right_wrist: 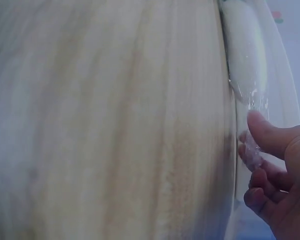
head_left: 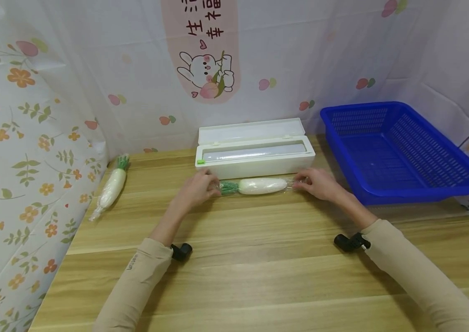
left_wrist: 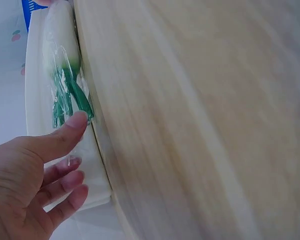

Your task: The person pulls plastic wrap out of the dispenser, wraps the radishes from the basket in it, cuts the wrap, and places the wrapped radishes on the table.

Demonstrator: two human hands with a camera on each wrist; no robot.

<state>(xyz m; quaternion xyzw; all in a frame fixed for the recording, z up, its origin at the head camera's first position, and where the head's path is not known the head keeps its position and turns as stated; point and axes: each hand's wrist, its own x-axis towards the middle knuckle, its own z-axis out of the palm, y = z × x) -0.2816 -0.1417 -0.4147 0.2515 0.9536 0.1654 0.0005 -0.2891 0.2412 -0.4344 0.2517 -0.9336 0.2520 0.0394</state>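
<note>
A white radish [head_left: 262,186] with green leaf stalks lies wrapped in clear plastic film, stretched sideways between both hands. My left hand [head_left: 199,188] pinches the film at the leafy end; in the left wrist view its thumb [left_wrist: 76,125] lies against the tips of the green stalks [left_wrist: 70,95]. At the opposite end, my right hand [head_left: 316,183] grips the loose film tail [right_wrist: 254,155], bunched between thumb and fingers. Just behind the radish stands a long white cling film box [head_left: 255,169], its lid [head_left: 251,131] raised and a film roll [head_left: 255,152] inside.
A second wrapped radish [head_left: 111,188] lies at the table's left edge, leaves pointing to the back. On the right stands a blue plastic basket [head_left: 348,161] with slotted walls. Patterned cloth [head_left: 134,83] hangs behind and beside the wooden table [head_left: 251,267].
</note>
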